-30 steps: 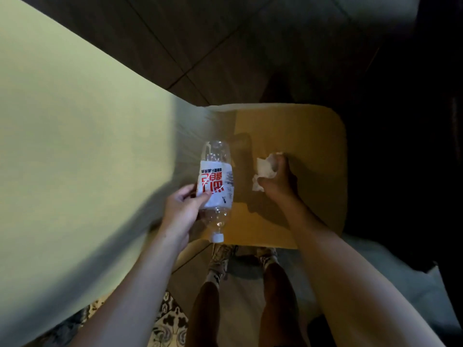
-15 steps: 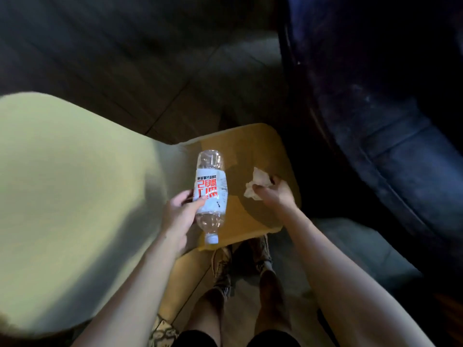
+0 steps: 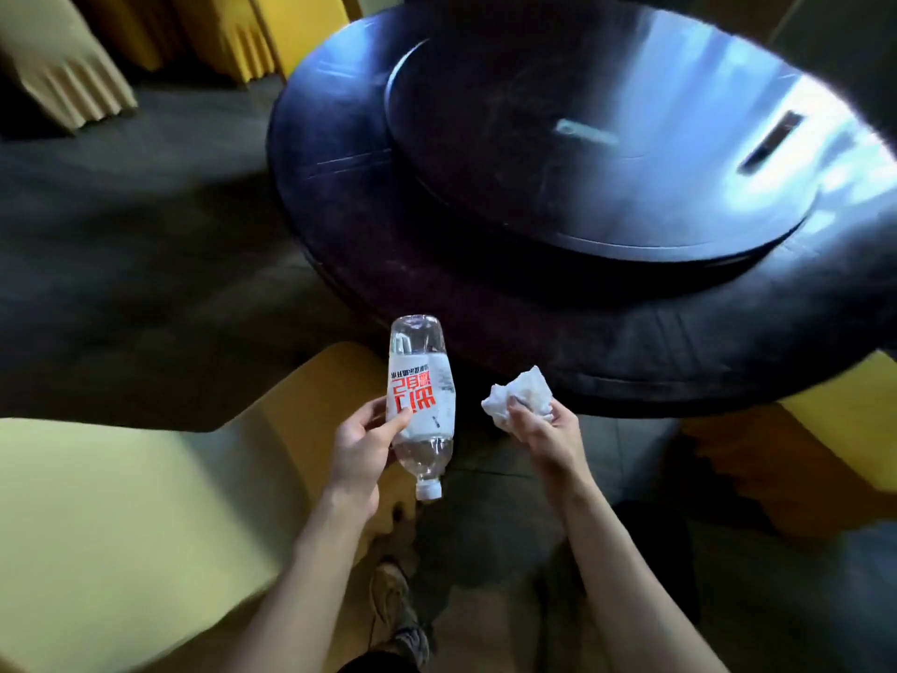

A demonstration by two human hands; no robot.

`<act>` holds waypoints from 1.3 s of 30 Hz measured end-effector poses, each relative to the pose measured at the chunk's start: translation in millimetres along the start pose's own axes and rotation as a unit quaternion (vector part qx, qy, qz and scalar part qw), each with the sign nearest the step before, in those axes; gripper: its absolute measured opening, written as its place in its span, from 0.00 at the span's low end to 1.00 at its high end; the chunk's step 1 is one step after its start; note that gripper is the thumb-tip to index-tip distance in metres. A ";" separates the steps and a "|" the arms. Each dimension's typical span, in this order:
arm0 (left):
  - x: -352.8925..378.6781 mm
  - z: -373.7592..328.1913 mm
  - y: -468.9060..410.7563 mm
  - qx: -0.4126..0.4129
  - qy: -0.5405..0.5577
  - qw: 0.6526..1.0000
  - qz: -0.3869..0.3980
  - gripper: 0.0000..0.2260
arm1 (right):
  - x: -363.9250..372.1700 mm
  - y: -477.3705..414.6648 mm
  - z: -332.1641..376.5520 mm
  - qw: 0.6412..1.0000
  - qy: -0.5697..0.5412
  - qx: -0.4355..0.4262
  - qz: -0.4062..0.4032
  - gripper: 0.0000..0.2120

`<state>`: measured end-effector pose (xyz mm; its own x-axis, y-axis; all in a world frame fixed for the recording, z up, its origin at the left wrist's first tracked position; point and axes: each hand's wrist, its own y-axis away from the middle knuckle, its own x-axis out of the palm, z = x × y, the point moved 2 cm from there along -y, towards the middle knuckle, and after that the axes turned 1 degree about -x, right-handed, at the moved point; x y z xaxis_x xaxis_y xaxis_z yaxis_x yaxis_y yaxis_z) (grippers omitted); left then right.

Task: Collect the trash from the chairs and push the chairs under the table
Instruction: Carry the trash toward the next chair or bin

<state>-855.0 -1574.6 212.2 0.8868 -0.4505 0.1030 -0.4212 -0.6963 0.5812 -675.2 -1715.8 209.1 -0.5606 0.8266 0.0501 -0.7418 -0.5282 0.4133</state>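
While both hands are occupied with trash, the chair pushing is looking like the awkward part. The left hand (image 3: 361,446) is wrapping its fingers around the middle of a clear plastic bottle (image 3: 420,405), which is tilting with its white cap pointing down toward the floor. The right hand (image 3: 546,432) is pinching a crumpled white tissue (image 3: 519,398) between thumb and fingertips, most of the wad sticking out above the hand. Both pieces are hanging in the air just in front of the edge of the round dark table (image 3: 582,352). A yellow chair (image 3: 145,502) is sitting at the person's left, its seat partly under the table edge, and another chair (image 3: 835,429) is showing at the right. With neither hand free, shoving a chair is likely to loosen the light hold on the tissue, or the smooth bottle may be slipping through the fingers. A little water seems to be sitting near the neck, so a loose cap could be dripping; whether it is tight cannot be told.
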 end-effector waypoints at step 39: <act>439.6 435.7 -27.5 -0.164 -0.238 0.956 0.053 0.08 | -562.2 -48.3 -317.3 0.944 0.107 0.269 -0.162 0.18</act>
<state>-536.3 -1996.9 -110.2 0.6229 -0.7660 -0.1587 -0.3521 -0.4557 0.8175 -441.0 -2216.7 -127.4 -0.4404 0.8394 -0.3185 -0.6254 -0.0323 0.7796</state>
